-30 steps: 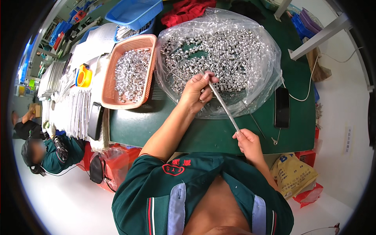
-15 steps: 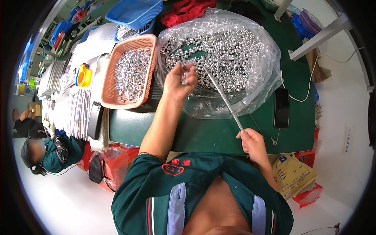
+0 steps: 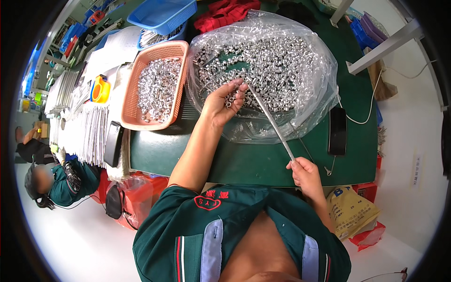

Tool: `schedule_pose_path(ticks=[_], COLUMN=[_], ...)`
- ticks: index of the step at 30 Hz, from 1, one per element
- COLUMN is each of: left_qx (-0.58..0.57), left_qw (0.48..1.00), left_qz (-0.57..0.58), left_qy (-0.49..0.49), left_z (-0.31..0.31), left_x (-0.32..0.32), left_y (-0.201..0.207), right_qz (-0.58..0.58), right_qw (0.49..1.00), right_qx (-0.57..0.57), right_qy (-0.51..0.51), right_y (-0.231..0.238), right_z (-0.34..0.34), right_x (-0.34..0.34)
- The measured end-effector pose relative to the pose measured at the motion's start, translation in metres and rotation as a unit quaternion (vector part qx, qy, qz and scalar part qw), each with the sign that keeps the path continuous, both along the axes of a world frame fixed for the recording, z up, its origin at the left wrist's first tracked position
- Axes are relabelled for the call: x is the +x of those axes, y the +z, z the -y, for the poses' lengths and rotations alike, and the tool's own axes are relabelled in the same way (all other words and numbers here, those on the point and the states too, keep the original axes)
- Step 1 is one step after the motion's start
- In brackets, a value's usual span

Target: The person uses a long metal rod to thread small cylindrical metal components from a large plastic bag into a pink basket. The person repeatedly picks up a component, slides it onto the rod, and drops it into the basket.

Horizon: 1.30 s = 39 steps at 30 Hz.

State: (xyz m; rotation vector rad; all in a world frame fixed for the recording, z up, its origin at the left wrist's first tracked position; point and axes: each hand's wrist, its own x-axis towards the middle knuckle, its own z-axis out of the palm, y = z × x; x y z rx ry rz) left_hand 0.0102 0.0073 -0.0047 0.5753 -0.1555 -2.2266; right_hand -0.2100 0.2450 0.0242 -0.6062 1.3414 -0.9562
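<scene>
Two hands work above a green table [image 3: 249, 164] crowded with metal parts. The right hand [image 3: 305, 174] clamps its thumb and fingers on the lower end of a thin metal rod [image 3: 271, 118], near the table's front edge; the rod slants up and left across a clear plastic bag [image 3: 324, 89]. The left hand [image 3: 223, 103] has its fingers curled around a few small metal rings [image 3: 229, 99], with its fingertips close to the rod's upper end; whether they touch it, I cannot tell. Many loose pieces [image 3: 282, 70] spread over the bag. To its left, just beside it, stands a pink basket [image 3: 146, 126] part-filled with similar pieces, and behind that a blue basket [image 3: 176, 23] next to a red cloth [image 3: 224, 14]. Pale strips [image 3: 91, 136] lie bundled on the left, near a yellow tape holder [image 3: 106, 88]. On the right rests a phone [image 3: 337, 131], with a white cable [image 3: 361, 122] near it and a metal leg [image 3: 383, 49] farther back. Below, a yellow sack [image 3: 350, 211] stands by the pale wall [image 3: 404, 131]. Off to the left, a co-worker in green [image 3: 84, 185] sits at the same side of the room.
</scene>
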Motion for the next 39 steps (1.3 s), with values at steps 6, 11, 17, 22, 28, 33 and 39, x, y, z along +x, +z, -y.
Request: schedule_pose_path(ticks=[6, 11, 17, 22, 28, 33, 39], left_qx=[-0.124, -0.208, -0.272, -0.294, -0.242, -0.218, -0.192], left_qw=[0.99, 0.969, 0.916, 0.915, 0.945, 0.961, 0.972], left_qz=[0.03, 0.08, 0.263, 0.21, 0.172, 0.138, 0.09], left_qy=[-0.061, -0.108, -0.137, -0.182, -0.139, -0.102, -0.104], left_z=[-0.004, -0.005, -0.006, -0.002, -0.01, -0.012, -0.01], left_x=[0.006, 0.008, 0.013, 0.021, 0.008, 0.004, 0.006], left_y=[0.003, 0.015, 0.025, 0.022, 0.025, 0.023, 0.017], right_qz=[-0.024, -0.065, -0.32, -0.404, -0.1, -0.06, -0.113], right_qw=[1.0, 0.997, 0.939, 0.896, 0.994, 0.998, 0.992], right_qx=[-0.004, -0.02, -0.12, -0.183, -0.033, -0.027, -0.044], right_qy=[0.015, 0.037, 0.04, 0.026, 0.025, 0.021, 0.025], right_y=[0.003, 0.005, 0.018, 0.024, -0.006, -0.01, -0.003], right_z=[0.002, 0.003, 0.005, 0.006, -0.003, -0.002, -0.001], right_x=[-0.001, -0.006, -0.012, -0.015, -0.006, -0.003, -0.005])
